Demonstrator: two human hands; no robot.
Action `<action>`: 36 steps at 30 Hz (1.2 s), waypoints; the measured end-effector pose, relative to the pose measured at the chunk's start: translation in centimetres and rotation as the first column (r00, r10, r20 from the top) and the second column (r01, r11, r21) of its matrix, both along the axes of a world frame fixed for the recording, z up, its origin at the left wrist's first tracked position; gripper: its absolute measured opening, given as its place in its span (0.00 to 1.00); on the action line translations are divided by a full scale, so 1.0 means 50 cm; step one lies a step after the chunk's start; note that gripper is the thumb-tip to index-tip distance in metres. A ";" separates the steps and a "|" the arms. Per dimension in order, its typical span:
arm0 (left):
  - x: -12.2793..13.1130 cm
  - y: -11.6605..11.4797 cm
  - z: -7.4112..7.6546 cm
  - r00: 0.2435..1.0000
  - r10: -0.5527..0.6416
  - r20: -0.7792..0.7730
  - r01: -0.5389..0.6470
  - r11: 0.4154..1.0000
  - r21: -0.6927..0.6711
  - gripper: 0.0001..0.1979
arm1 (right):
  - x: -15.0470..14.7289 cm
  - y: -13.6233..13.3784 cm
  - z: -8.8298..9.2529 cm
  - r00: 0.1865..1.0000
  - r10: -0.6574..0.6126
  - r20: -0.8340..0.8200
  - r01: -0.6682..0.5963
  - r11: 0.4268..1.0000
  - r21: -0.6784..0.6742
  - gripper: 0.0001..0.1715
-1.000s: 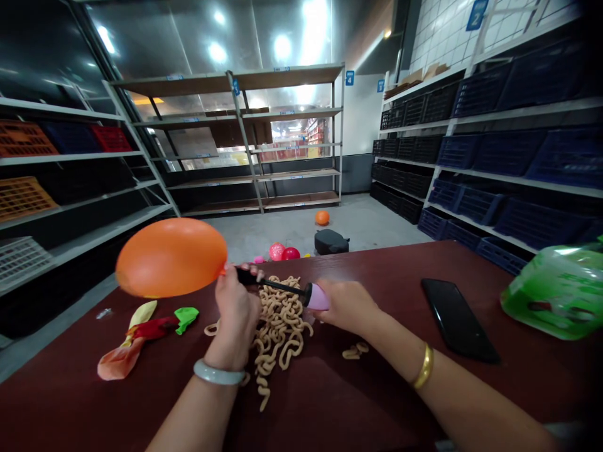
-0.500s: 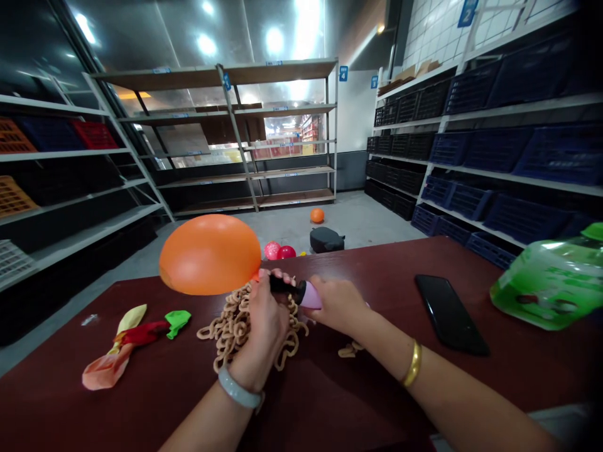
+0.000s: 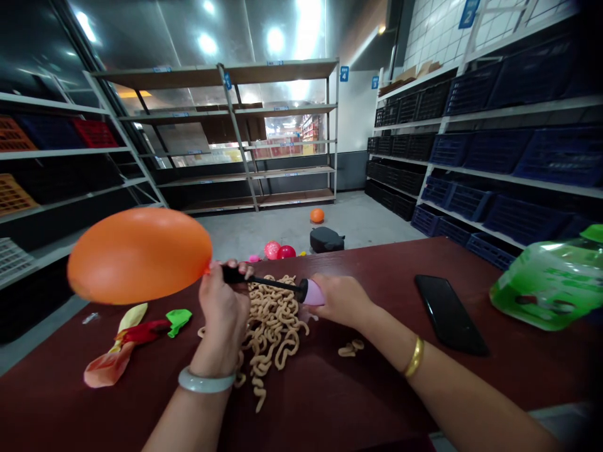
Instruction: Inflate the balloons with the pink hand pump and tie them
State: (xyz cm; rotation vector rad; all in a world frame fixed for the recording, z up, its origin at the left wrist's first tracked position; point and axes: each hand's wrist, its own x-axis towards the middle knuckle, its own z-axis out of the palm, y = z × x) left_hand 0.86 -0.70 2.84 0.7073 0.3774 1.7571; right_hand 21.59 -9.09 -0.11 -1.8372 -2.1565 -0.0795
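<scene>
An inflated orange balloon [image 3: 141, 254] points left above the table, its neck at my left hand [image 3: 223, 301]. That hand is closed around the balloon's neck and the black end of a hand balloon pump [image 3: 276, 284]. My right hand [image 3: 342, 301] grips the pump's purple part [image 3: 313, 293]. Between the hands a long stretch of black rod shows. Below lies a heap of tan, curly, noodle-like strands [image 3: 277, 320], partly hidden by my left hand and wrist. Flat balloons in yellow, red and peach [image 3: 110, 361] and a green one [image 3: 179, 321] lie to the left.
On the dark red table [image 3: 377, 402], a black phone [image 3: 451, 314] and a green liquid jug [image 3: 549, 282] sit at right, with a few loose strands [image 3: 351, 348] nearer the middle. Beyond are floor balloons [image 3: 286, 252], a dark grey object [image 3: 326, 239] and shelves with crates.
My left hand has moved left with the balloon and the pump's black end, drawing out the rod. The balloon looks larger. My right hand stays nearly in place; more of the strands show.
</scene>
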 end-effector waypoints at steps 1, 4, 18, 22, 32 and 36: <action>-0.016 0.009 0.004 1.000 0.027 0.003 -0.027 1.000 0.000 0.09 | 0.005 0.002 -0.003 1.000 0.004 0.008 -0.004 1.000 0.007 0.25; -0.035 0.023 0.006 0.996 0.090 0.005 -0.090 0.996 0.006 0.10 | 0.012 0.003 -0.008 0.999 -0.010 0.032 0.009 1.000 0.024 0.24; 0.138 -0.083 -0.066 0.997 -0.075 0.002 0.075 0.994 -0.078 0.13 | -0.045 -0.018 0.004 0.999 -0.051 0.012 0.052 0.998 -0.039 0.22; 0.121 -0.076 -0.048 0.996 -0.089 -0.020 0.087 0.993 -0.075 0.11 | -0.047 -0.020 0.009 0.999 -0.046 -0.001 0.046 0.999 -0.019 0.23; -0.021 0.016 0.004 0.995 0.096 0.013 -0.096 0.994 -0.043 0.10 | 0.012 -0.011 0.002 0.995 -0.035 0.098 0.037 0.999 -0.022 0.26; 0.015 -0.004 -0.008 0.994 0.108 0.029 -0.107 0.994 -0.029 0.10 | 0.007 -0.011 -0.006 0.992 -0.048 0.117 0.048 0.999 0.002 0.25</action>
